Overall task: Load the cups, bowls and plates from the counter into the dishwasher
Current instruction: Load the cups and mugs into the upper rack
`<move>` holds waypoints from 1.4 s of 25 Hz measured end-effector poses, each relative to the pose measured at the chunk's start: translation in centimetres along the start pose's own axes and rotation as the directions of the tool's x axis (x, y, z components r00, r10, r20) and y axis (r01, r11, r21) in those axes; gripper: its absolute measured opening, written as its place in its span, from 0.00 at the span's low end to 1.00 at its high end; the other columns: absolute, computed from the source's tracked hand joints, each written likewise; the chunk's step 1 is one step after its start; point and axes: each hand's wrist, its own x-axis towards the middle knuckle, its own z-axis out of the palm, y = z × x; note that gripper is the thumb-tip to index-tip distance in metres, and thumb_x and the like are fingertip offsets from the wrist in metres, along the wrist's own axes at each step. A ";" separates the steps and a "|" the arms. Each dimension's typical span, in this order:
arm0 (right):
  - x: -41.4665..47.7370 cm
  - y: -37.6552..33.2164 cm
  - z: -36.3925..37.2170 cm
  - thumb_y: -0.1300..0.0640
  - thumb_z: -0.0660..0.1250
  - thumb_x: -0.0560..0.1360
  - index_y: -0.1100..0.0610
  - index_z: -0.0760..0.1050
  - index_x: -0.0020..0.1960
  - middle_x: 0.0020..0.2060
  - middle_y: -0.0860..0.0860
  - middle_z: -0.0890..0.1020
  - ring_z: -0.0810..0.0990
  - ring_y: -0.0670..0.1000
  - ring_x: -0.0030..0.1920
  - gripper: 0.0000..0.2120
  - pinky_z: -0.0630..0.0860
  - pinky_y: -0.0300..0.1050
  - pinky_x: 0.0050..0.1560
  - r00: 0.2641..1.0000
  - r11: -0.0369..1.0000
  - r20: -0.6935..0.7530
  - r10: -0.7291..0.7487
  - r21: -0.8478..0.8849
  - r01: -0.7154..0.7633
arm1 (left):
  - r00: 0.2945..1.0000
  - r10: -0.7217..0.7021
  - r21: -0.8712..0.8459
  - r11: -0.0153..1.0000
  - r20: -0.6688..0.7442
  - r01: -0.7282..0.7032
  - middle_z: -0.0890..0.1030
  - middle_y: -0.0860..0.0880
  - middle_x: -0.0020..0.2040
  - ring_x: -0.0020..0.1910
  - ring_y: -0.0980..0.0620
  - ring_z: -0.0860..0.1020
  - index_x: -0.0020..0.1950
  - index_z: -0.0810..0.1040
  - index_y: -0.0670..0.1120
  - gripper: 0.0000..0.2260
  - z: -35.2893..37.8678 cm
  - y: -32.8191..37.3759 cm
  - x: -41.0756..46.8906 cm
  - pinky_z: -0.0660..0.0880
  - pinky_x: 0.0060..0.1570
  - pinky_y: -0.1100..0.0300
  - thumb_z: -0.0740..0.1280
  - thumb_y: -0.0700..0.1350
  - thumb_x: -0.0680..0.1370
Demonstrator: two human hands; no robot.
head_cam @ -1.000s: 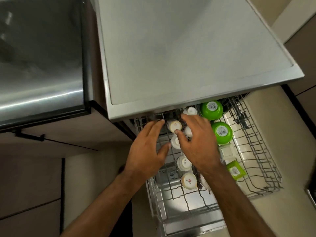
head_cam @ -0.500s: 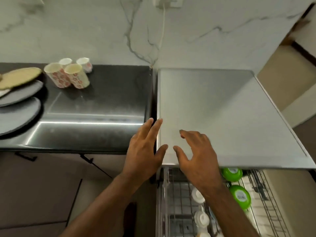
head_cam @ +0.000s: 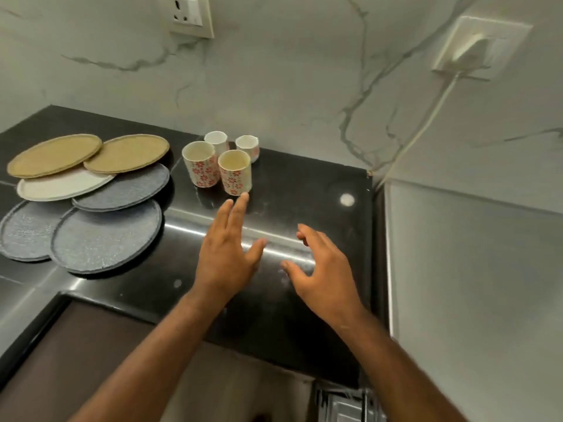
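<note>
Several flower-patterned cups stand upright in a cluster on the black counter point(head_cam: 304, 184); the nearest cup point(head_cam: 235, 172) is just beyond my left fingertips, with another tall cup point(head_cam: 201, 164) to its left and two small white cups point(head_cam: 247, 148) behind. Several plates lie overlapped at the left: tan plates point(head_cam: 54, 155), a white plate point(head_cam: 61, 185) and grey plates point(head_cam: 106, 236). My left hand point(head_cam: 227, 254) hovers over the counter with straight fingers, holding nothing. My right hand point(head_cam: 320, 269) hovers to its right, fingers loosely spread, empty. The dishwasher rack point(head_cam: 344, 405) shows only as a corner at the bottom edge.
The dishwasher's grey top point(head_cam: 475, 284) fills the right side. A marble wall carries a socket point(head_cam: 190, 15) and a plugged-in white cable point(head_cam: 426, 120). Brown cabinet fronts point(head_cam: 76, 360) lie below the counter's front edge.
My view has risen from the dishwasher rack to the counter. Both hands have moved up and left from the rack, over the dishwasher top, to above the counter near the cups.
</note>
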 end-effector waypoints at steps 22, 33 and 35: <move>26.0 0.9 15.9 0.49 0.86 0.58 0.43 0.67 0.69 0.60 0.41 0.79 0.77 0.45 0.61 0.45 0.75 0.45 0.63 0.966 0.909 0.182 0.184 0.343 -0.238 | 0.910 -0.413 -0.477 0.807 -0.037 0.347 0.76 0.58 0.58 0.59 0.56 0.76 0.71 0.67 0.52 0.41 1.5 -16.5 23.2 0.75 0.60 0.55 0.84 0.43 0.64; 19.5 0.8 9.6 0.50 0.86 0.58 0.44 0.72 0.68 0.58 0.41 0.80 0.79 0.45 0.59 0.41 0.80 0.51 0.60 0.971 0.876 0.144 0.189 0.422 -0.233 | 0.936 -0.352 -0.613 0.741 -0.008 0.274 0.79 0.56 0.61 0.60 0.56 0.79 0.71 0.70 0.55 0.39 -1.1 -10.4 16.7 0.79 0.58 0.51 0.84 0.44 0.64; 16.3 0.3 6.7 0.51 0.85 0.59 0.43 0.71 0.67 0.58 0.41 0.80 0.79 0.45 0.59 0.41 0.81 0.52 0.59 0.976 0.860 0.144 0.161 0.465 -0.210 | 0.952 -0.305 -0.642 0.729 0.006 0.237 0.80 0.54 0.61 0.60 0.54 0.80 0.70 0.70 0.55 0.38 -1.6 -7.4 14.0 0.80 0.58 0.48 0.84 0.45 0.64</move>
